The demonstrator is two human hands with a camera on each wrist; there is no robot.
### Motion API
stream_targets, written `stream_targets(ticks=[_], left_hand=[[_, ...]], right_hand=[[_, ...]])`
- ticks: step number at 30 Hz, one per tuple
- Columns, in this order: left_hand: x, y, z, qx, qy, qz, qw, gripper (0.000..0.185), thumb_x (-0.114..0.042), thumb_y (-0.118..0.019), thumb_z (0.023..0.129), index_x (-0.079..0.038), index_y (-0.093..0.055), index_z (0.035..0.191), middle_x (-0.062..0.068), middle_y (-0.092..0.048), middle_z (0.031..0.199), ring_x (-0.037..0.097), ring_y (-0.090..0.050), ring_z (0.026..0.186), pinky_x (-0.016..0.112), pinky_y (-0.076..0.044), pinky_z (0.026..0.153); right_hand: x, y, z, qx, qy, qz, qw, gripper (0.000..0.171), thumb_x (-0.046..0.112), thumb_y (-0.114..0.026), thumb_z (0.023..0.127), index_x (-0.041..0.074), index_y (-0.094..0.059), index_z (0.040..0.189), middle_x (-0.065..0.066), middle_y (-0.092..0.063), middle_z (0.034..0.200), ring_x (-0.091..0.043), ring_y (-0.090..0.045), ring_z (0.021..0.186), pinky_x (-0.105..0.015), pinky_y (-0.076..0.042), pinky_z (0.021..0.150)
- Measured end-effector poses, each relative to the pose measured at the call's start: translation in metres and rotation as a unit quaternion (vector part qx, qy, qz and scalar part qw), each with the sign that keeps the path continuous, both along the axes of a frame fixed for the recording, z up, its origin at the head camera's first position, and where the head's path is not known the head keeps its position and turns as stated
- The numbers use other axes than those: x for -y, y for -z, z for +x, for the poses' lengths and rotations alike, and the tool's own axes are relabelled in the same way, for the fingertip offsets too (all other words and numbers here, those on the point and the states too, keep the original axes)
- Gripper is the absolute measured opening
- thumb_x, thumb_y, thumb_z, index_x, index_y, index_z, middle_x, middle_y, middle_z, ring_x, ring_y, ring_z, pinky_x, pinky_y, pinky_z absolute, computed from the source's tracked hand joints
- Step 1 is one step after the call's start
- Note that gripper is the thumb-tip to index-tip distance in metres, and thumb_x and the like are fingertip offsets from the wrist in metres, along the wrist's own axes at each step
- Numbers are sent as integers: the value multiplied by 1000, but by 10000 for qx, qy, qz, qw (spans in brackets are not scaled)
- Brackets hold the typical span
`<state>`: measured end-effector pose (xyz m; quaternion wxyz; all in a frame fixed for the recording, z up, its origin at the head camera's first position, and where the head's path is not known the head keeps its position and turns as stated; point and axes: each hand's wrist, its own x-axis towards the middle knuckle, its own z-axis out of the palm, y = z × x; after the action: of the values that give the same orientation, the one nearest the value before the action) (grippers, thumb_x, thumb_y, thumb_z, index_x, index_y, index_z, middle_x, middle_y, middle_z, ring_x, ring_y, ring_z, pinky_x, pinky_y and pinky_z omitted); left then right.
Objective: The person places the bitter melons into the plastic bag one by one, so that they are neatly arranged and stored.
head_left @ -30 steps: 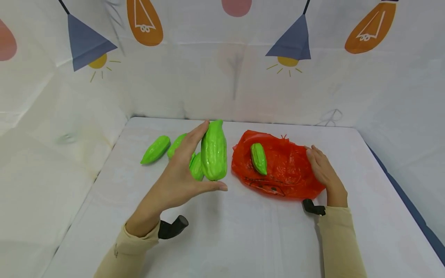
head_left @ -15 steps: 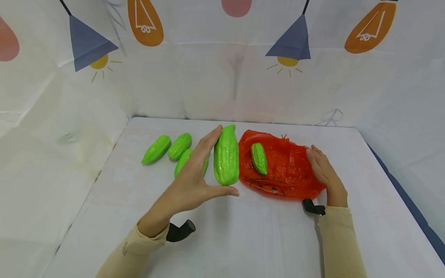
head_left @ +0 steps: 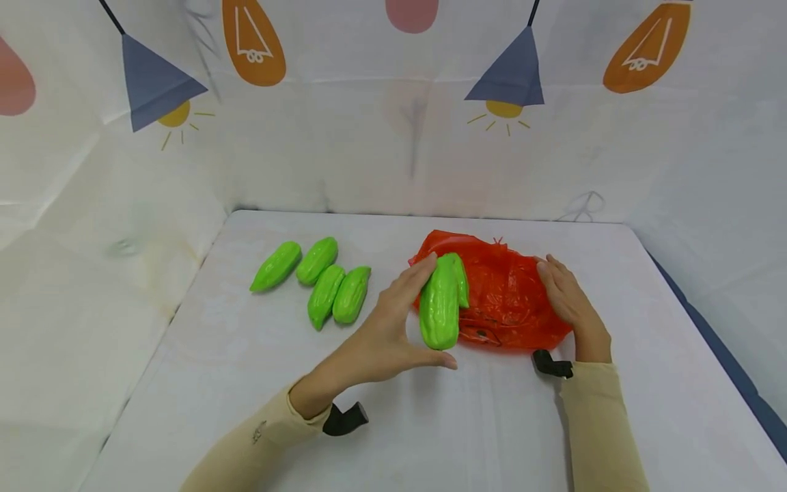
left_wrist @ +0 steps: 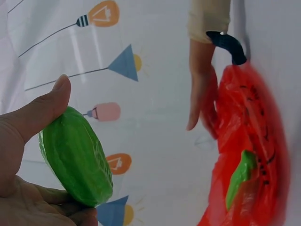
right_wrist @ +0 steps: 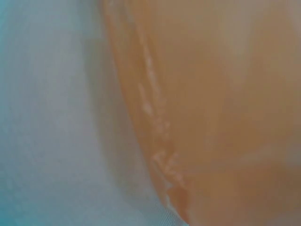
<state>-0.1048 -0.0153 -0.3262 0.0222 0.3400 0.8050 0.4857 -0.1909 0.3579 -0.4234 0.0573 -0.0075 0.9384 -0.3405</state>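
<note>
Now the left hand (head_left: 384,335), thumb and fingers pinching the big gourd (head_left: 439,311), should lower it gently onto the orange bag (head_left: 510,301) mid-table, beside the small gourd (head_left: 460,277), while the flat, open-fingered right hand (head_left: 568,301) steadies it.

Glossy, bumpy plastic gourd (head_left: 439,311); thin, crinkled, shiny plastic bag (head_left: 510,301).

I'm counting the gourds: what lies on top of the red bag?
One small green gourd lies on the red bag, partly covered by the large gourd the left hand holds. Inside cannot be seen.
</note>
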Motion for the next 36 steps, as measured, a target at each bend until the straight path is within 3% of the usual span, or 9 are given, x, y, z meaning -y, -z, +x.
stream_targets(ticks=[8,15,23,36], left_hand=[[-24,25,5,403,429,-320,9978,123,-37,-90,67,-22,-9,159,-9,-14,164,12,-14,150,57,-23,117],[-38,42,6,326,687,-522,9957,124,-36,-91,67,-20,-8,159,-10,-11,164,11,-12,151,54,-21,119],[-47,52,-2,35,631,-690,9956,123,-42,-88,68,-15,-10,158,-4,-15,164,15,-18,150,50,-26,119],[-76,49,-16,274,665,-794,9942,118,-43,-87,70,-21,-12,159,-9,-15,164,9,-18,149,49,-31,116]], right_hand=[[2,3,0,-299,-89,-89,9995,67,48,-20,106,0,-32,151,-31,-13,159,-54,-11,145,-73,-11,111],[1,3,1,-366,-106,-75,9992,66,47,-20,106,-1,-33,150,-32,-13,158,-54,-11,144,-73,-11,111],[1,0,0,-120,-36,-40,9999,69,51,-19,105,2,-30,153,-29,-10,160,-52,-8,146,-73,-10,111],[0,0,1,-231,30,-8,9997,69,51,-20,105,2,-32,151,-30,-12,159,-53,-10,145,-73,-10,112]])
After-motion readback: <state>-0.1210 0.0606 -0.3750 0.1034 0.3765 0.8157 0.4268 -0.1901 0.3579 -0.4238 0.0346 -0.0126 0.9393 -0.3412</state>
